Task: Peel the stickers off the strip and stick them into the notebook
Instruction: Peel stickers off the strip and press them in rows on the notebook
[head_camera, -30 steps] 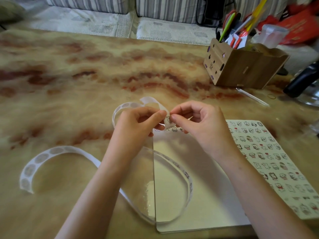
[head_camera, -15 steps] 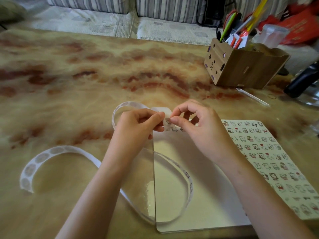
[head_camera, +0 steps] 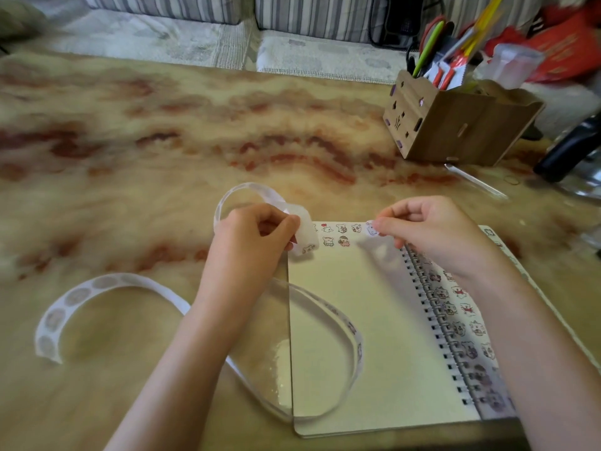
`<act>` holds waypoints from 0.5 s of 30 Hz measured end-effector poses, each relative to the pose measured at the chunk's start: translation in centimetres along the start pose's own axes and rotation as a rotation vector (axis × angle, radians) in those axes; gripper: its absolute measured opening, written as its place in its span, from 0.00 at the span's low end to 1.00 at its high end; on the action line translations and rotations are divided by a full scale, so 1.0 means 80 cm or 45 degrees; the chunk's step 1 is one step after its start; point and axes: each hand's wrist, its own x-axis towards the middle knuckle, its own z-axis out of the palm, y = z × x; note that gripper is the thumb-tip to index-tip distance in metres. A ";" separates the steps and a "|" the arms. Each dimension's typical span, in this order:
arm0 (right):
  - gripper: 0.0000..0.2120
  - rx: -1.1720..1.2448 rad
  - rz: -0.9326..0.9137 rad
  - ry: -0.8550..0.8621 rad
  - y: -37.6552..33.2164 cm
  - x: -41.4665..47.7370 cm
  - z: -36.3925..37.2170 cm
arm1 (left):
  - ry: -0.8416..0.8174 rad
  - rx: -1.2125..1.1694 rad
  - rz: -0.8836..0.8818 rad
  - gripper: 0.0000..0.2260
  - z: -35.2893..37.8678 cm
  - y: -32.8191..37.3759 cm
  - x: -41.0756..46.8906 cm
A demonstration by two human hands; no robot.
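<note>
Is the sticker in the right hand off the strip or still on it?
Off: the right hand pinches the sticker alone above the notebook, apart from the strip in the left hand.

Looped white strip across open notebook (stickers top).

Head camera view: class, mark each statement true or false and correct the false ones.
1. The left hand grips the white paper sticker strip. True.
2. The right hand pinches a small round sticker near the top edge of the cream spiral-bound notebook. True.
3. The open page is bare of stickers. False: several cartoon stickers sit along its top.
4. The pen holder stands on the notebook. False: the brown wooden pen holder stands on the marbled table, beyond it.
</note>
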 end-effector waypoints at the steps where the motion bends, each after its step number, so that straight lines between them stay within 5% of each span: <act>1: 0.01 -0.017 0.014 0.000 0.001 0.001 0.001 | 0.000 0.008 -0.008 0.07 0.001 0.000 0.000; 15: 0.02 -0.126 -0.009 -0.002 0.006 0.005 0.015 | -0.053 0.090 -0.044 0.09 0.003 -0.005 0.000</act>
